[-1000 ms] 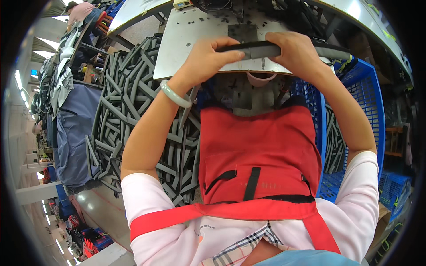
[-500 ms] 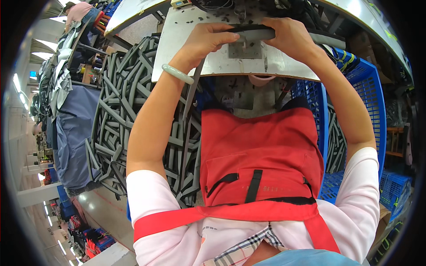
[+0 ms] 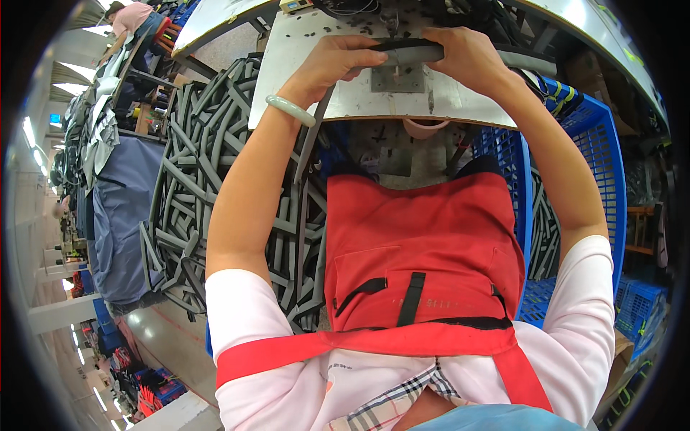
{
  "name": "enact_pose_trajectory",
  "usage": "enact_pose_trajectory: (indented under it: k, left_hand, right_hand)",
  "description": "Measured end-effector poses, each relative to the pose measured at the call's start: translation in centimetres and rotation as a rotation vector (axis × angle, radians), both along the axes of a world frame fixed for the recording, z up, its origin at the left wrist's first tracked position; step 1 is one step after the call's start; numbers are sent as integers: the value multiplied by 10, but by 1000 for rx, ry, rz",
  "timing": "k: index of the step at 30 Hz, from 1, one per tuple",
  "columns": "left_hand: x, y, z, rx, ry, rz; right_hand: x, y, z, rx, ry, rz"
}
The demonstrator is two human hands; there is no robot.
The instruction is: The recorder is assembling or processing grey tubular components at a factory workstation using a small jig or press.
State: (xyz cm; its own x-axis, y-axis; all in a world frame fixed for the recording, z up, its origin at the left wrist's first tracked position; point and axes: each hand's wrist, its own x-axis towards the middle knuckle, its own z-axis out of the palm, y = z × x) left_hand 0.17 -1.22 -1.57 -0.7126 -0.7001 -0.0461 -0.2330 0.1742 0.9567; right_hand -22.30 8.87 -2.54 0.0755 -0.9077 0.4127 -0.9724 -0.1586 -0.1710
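Grey strip [image 3: 411, 55] stretched between your hands over white surface [image 3: 302, 82], near metal plate [image 3: 410, 83]. Left hand [image 3: 332, 66]: fingers pinching strip. Right hand [image 3: 467, 61]: fingers gripping farther along. Step looks like positioning; next move probably calls for steady, even guiding.

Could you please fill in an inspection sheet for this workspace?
Surface: white table with a metal plate near its front edge.
Things in hand: one grey strip with a black edge, reaching past the right hand.
Clutter: small black scraps on the table; a large pile of grey strips beside it on the left.
Hands: left hand pinches the strip's left end; right hand grips it farther along.
Cables: thin cords at the table's far side.
Surroundings: blue crate on the right, more strips inside; a co-worker at upper left.
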Motion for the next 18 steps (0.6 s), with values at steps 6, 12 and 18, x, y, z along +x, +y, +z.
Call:
enact_pose_trajectory:
  k: [6,12,18]
  left_hand:
    - [-1,-14,-5,-27,1,7]
    - [-9,-29,0,-5,58,15]
    - [-6,14,6,-415,-300,-98]
  right_hand:
    - [2,-5,10,56,-24,-28]
    - [-13,-23,26,118,-48,-248]
    - [86,77,6,19,-93,486]
